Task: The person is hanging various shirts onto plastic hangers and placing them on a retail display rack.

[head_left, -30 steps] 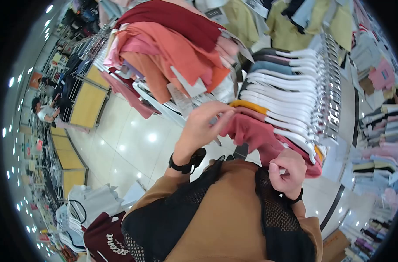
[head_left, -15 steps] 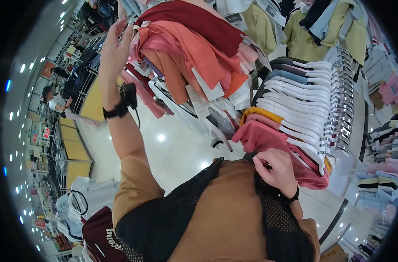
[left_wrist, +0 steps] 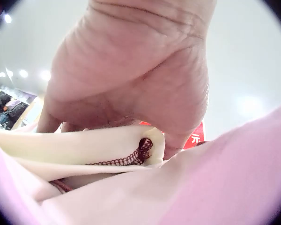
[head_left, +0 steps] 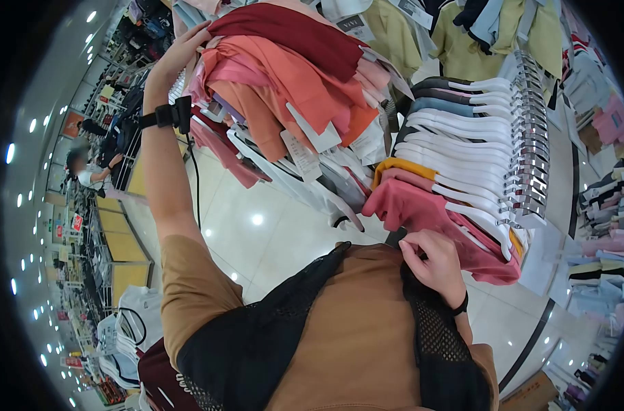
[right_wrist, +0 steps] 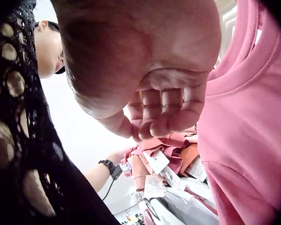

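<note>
My left hand (head_left: 178, 58) is at the upper left, touching the far end of a heap of folded clothes, next to a dark red garment (head_left: 291, 38) that lies over coral ones (head_left: 312, 89). In the left wrist view the left hand (left_wrist: 136, 70) is above pale cloth (left_wrist: 75, 145) with dark red stitching; its fingertips are hidden behind the cloth. My right hand (head_left: 435, 264) hangs loosely curled before my body, beside a pink shirt (head_left: 421, 212). The right wrist view shows the right hand (right_wrist: 150, 70) holding nothing, fingers bent, with the pink shirt (right_wrist: 248, 112) beside it.
White hangers (head_left: 462, 147) with metal hooks hang in a row at the right. Paper tags (head_left: 301, 157) dangle from the heap. Yellow-green garments (head_left: 462, 51) are at the top. A maroon garment (head_left: 162, 373) hangs at lower left; a person (head_left: 89, 175) is farther off by the racks.
My left hand has moved from the pink shirt, up and left past the heap's far end, and then down onto its clothes. The right hand has shifted slightly left and stays loosely curled.
</note>
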### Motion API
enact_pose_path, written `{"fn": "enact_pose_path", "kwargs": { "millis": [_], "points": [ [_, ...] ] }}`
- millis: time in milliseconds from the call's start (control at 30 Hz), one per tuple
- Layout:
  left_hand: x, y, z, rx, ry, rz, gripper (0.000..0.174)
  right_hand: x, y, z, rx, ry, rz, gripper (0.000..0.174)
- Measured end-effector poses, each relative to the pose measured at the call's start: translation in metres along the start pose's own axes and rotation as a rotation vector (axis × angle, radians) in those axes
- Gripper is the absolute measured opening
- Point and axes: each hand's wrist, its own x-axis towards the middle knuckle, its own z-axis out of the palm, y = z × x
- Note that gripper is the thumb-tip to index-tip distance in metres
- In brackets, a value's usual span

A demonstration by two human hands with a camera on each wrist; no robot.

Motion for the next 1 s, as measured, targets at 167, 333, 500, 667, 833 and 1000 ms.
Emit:
{"fn": "enact_pose_path", "kwargs": {
  "millis": [167, 333, 500, 667, 833, 1000],
  "points": [
    [0.0, 0.023, -0.002, -0.102, -0.072, -0.122, 0.053, -0.004, -0.002, 0.001, 0.016, 0.029, -0.007, 0.008],
    [0.006, 0.028, -0.002, -0.017, -0.096, -0.129, 0.042, -0.006, -0.003, 0.001, 0.041, 0.002, 0.011, 0.009],
    [0.034, 0.002, -0.012, -0.048, -0.134, -0.111, 0.035, -0.009, -0.001, 0.001, 0.035, -0.004, 0.027, 0.009],
    [0.044, 0.004, -0.011, 0.067, -0.018, 0.013, 0.029, -0.013, 0.004, 0.0, 0.016, 0.009, 0.035, 0.009],
    [0.035, 0.041, -0.027, 0.53, 0.584, 0.363, 0.023, -0.015, 0.009, 0.001, 0.024, 0.051, 0.029, 0.008],
    [0.003, 0.087, -0.049, 0.404, 0.938, 0.446, 0.029, -0.016, 0.009, 0.0, 0.032, 0.025, 0.08, 0.008]
  ]
}}
